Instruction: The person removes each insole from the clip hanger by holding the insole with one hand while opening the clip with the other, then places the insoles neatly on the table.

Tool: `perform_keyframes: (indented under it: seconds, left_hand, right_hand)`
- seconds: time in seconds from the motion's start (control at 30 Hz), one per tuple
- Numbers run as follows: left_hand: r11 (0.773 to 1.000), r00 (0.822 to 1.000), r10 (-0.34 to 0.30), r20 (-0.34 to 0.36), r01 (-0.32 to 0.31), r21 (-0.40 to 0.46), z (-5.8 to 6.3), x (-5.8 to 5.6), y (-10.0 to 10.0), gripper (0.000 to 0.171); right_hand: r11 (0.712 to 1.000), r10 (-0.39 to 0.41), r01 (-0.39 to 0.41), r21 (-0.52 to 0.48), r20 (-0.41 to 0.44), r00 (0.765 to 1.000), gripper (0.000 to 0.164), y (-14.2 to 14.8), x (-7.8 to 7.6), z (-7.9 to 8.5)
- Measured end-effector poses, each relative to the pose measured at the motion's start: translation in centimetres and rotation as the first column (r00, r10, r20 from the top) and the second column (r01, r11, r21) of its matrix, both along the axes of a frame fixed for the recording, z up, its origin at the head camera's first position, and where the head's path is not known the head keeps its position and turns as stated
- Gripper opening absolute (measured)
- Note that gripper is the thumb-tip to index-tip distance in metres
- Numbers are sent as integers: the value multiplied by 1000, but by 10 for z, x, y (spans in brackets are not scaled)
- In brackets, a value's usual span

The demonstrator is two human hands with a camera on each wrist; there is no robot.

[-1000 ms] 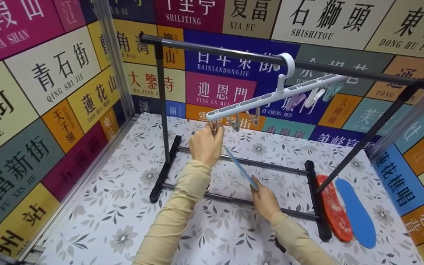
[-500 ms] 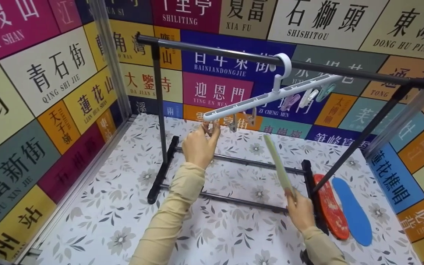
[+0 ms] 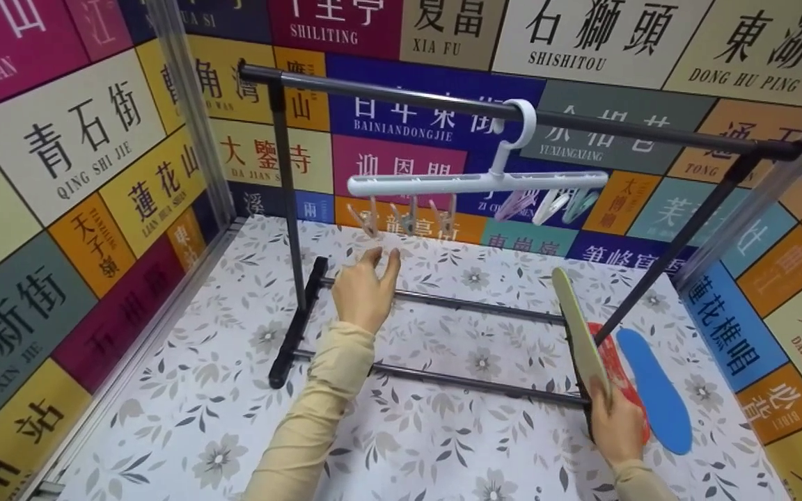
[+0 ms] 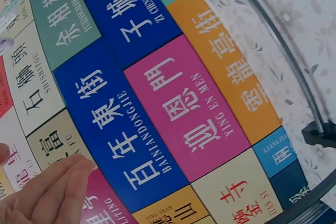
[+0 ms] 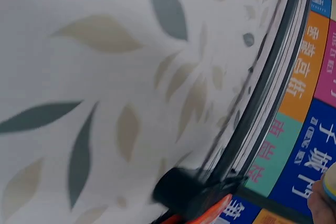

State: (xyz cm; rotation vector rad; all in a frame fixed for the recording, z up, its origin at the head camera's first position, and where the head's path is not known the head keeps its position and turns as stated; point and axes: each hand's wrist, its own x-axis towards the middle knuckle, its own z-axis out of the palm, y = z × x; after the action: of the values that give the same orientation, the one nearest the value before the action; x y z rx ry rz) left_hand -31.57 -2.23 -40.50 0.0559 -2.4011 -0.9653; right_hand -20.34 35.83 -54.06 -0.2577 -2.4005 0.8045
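My right hand [image 3: 620, 424] grips the lower end of a yellow-green insole [image 3: 582, 334], which stands tilted and overlaps the red insole [image 3: 622, 372] in the head view. Its edge [image 5: 331, 182] peeks in at the right of the right wrist view. Below the left end of a white clip hanger [image 3: 429, 184], my left hand [image 3: 363, 292] is raised with thumb and fingers apart, holding nothing. In the left wrist view its fingers [image 4: 60, 190] show at lower left. Several clips hang from the hanger: brownish ones [image 3: 366, 221] at left, a white one [image 3: 551, 207] and others at right.
A black garment rack [image 3: 401, 93] carries the hanger on its top bar. Its foot [image 5: 181, 192] and lower bars rest on the flower-patterned table cover [image 3: 220, 431]. A blue insole [image 3: 654, 390] lies right of the red one. Sign-covered walls [image 3: 95, 139] enclose the table.
My right hand has carried the yellow-green insole rightward, away from the left clips. My left hand has let go of the end clip and dropped slightly. The hanger has swung round and looks more level.
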Motion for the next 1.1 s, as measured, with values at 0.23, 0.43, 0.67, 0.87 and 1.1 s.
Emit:
perform_keyframes:
  seconds: [0.23,0.43,0.67,0.87,1.1]
  left_hand:
    - [1000,999,-17,35,16,21,-18,7,-1,48]
    - [1000,994,-7,111,4,28,-38,15,3,49]
    - [1000,994,-11,105,10,9,-54,21,5,46]
    - [999,994,-25,110,21,36,-61,24,1,48]
    - [999,988,-26,154,20,41,-70,31,-7,49]
  right_hand:
    - [1000,-4,4,-14,-22,1000,24,26,17,-1]
    - [998,-51,51,23,22,998,18,43,32,-3]
    - [989,-140,145,-6,242,960,37,64,45,-3]
    - [983,-183,183,22,257,949,33,85,51,-13]
    - [971,-238,231,58,274,932,39,108,63,-20]
